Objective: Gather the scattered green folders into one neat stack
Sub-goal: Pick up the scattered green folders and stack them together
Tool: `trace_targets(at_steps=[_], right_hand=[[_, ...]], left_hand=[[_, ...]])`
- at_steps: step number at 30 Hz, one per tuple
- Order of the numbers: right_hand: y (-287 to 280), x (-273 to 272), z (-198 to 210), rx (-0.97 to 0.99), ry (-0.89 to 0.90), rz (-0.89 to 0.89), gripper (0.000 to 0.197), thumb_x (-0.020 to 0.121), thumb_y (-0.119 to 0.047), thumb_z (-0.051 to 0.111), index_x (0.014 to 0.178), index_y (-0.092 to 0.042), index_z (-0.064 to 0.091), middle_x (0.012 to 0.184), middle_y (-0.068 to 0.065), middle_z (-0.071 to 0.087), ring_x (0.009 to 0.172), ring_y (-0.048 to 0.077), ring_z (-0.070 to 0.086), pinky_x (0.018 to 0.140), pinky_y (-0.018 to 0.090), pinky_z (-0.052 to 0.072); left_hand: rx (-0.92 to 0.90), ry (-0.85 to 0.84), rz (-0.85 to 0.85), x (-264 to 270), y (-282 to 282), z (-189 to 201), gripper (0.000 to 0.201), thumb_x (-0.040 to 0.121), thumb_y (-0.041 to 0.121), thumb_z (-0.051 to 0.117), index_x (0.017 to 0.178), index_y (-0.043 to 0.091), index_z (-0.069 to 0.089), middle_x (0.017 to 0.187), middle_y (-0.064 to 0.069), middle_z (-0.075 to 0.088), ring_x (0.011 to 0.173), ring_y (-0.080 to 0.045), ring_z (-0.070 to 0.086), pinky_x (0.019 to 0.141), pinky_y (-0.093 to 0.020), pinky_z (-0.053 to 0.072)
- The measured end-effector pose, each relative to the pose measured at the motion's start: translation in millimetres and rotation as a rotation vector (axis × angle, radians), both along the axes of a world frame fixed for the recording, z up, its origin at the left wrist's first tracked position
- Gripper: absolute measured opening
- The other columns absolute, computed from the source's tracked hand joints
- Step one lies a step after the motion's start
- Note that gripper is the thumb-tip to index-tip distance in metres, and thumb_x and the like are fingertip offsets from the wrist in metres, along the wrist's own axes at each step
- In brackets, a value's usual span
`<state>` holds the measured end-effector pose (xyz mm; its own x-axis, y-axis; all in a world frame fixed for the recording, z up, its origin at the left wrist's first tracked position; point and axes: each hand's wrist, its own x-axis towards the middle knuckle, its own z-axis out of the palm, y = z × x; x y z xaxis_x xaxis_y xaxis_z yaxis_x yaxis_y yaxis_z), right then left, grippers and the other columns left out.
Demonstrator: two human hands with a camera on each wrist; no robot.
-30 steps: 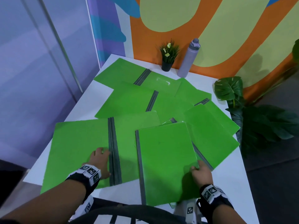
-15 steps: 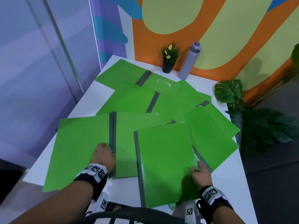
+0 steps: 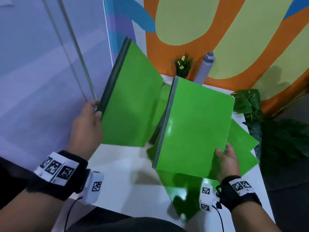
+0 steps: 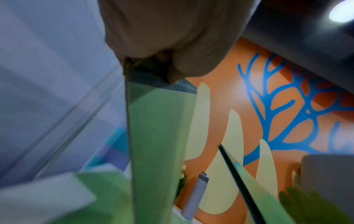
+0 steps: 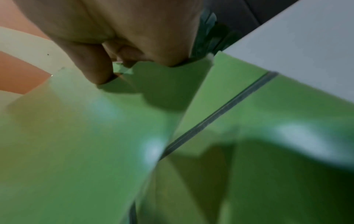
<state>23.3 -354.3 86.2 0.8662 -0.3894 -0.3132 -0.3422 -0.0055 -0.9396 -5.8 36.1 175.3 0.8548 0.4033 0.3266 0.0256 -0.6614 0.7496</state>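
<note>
My left hand (image 3: 93, 113) grips a green folder (image 3: 132, 104) by its dark spine and holds it tilted up off the white table (image 3: 123, 178). In the left wrist view the same folder (image 4: 159, 136) hangs from my curled fingers (image 4: 184, 60). A second green folder (image 3: 195, 131) with a grey spine is lifted at a slant, pinched at its near right corner by my right hand (image 3: 224, 156). The right wrist view shows my thumb (image 5: 91, 66) on that folder's cover (image 5: 80, 144). More green folders (image 3: 240, 144) lie beneath on the table, mostly hidden.
A small potted plant (image 3: 183, 66) and a grey bottle (image 3: 206, 67) stand at the table's far edge against the orange and yellow wall. Big-leaved plants (image 3: 274, 131) crowd the table's right side. A pale wall with a metal rail (image 3: 75, 47) lies left.
Both hands have lifted their folders off the table: the left folder has closed and swung up to the left, the right folder has risen and tilted. The camera has moved closer.
</note>
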Motion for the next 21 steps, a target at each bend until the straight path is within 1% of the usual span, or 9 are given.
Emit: trace_targets(at_steps=[2, 5, 8, 11, 13, 14, 16, 18, 21], right_hand=[[13, -1, 3, 0.048, -0.005, 0.046, 0.051, 0.096, -0.006, 0.047, 0.142, -0.026, 0.037, 0.152, 0.017, 0.034, 0.137, 0.037, 0.037, 0.099, 0.051, 0.044], [30, -5, -8, 0.140, 0.106, 0.113, 0.058, 0.098, -0.016, 0.045, 0.150, -0.028, 0.023, 0.160, 0.003, 0.018, 0.146, 0.028, 0.020, 0.114, 0.054, 0.020], [48, -7, -25, 0.168, 0.156, 0.207, 0.050, 0.097, -0.015, 0.045, 0.143, -0.032, 0.033, 0.158, 0.003, 0.024, 0.144, 0.029, 0.024, 0.114, 0.057, 0.022], [57, -10, -38, 0.074, 0.138, 0.182, 0.039, 0.096, -0.010, 0.048, 0.133, -0.025, 0.045, 0.148, 0.009, 0.040, 0.135, 0.030, 0.038, 0.111, 0.055, 0.031], [58, -12, -43, -0.007, 0.103, 0.135, 0.029, 0.096, -0.010, 0.050, 0.118, -0.028, 0.050, 0.135, 0.012, 0.052, 0.121, 0.030, 0.050, 0.105, 0.051, 0.040], [56, -13, -45, -0.034, 0.084, 0.130, 0.030, 0.096, -0.009, 0.050, 0.118, -0.030, 0.049, 0.126, 0.009, 0.054, 0.116, 0.028, 0.053, 0.103, 0.048, 0.042], [52, -13, -45, -0.041, 0.060, 0.185, 0.048, 0.095, -0.009, 0.052, 0.135, -0.032, 0.039, 0.118, 0.004, 0.046, 0.119, 0.020, 0.046, 0.105, 0.046, 0.040], [42, -11, -46, -0.146, 0.087, 0.267, 0.059, 0.096, -0.014, 0.052, 0.146, -0.035, 0.028, 0.117, 0.005, 0.048, 0.116, 0.017, 0.045, 0.104, 0.043, 0.038], [4, -6, -63, -0.653, 0.251, 0.249, 0.051, 0.094, -0.023, 0.053, 0.144, -0.020, 0.039, 0.131, 0.013, 0.054, 0.115, 0.031, 0.054, 0.099, 0.050, 0.046]], left_hand=[[-0.169, 0.058, -0.069, 1, -1, -27, 0.031, 0.097, 0.011, 0.044, 0.123, 0.025, 0.054, 0.106, -0.016, 0.068, 0.089, -0.031, 0.062, 0.075, -0.038, 0.046], [-0.486, 0.201, -0.161, -7, -18, -58, 0.035, 0.098, 0.008, 0.043, 0.107, 0.038, 0.058, 0.105, -0.015, 0.068, 0.089, -0.027, 0.060, 0.081, -0.043, 0.049], [-0.660, 0.397, -0.285, -17, -39, -72, 0.034, 0.098, 0.008, 0.041, 0.105, 0.037, 0.058, 0.094, -0.011, 0.067, 0.089, -0.027, 0.060, 0.080, -0.042, 0.046], [-0.780, 0.585, -0.369, -17, -52, -71, 0.021, 0.099, 0.022, 0.040, 0.111, 0.027, 0.056, 0.090, -0.012, 0.064, 0.081, -0.025, 0.061, 0.075, -0.038, 0.047], [-0.733, 0.644, -0.394, -11, -54, -71, 0.026, 0.097, 0.042, 0.038, 0.105, 0.023, 0.055, 0.095, -0.005, 0.061, 0.086, -0.022, 0.057, 0.081, -0.040, 0.047], [-0.664, 0.688, -0.404, -8, -55, -71, 0.025, 0.096, 0.045, 0.040, 0.105, 0.025, 0.052, 0.098, -0.002, 0.058, 0.091, -0.021, 0.054, 0.085, -0.041, 0.046], [-0.569, 0.735, -0.394, -5, -54, -76, 0.017, 0.096, 0.027, 0.050, 0.113, 0.026, 0.048, 0.102, -0.005, 0.054, 0.094, -0.024, 0.051, 0.085, -0.040, 0.045], [-0.530, 0.755, -0.368, -3, -54, -87, 0.024, 0.095, 0.009, 0.049, 0.115, 0.022, 0.045, 0.098, -0.010, 0.048, 0.085, -0.025, 0.047, 0.077, -0.037, 0.043], [-0.511, 0.729, -0.288, -3, -55, -95, 0.027, 0.096, 0.003, 0.044, 0.118, 0.018, 0.042, 0.096, -0.011, 0.046, 0.079, -0.023, 0.044, 0.069, -0.033, 0.041]])
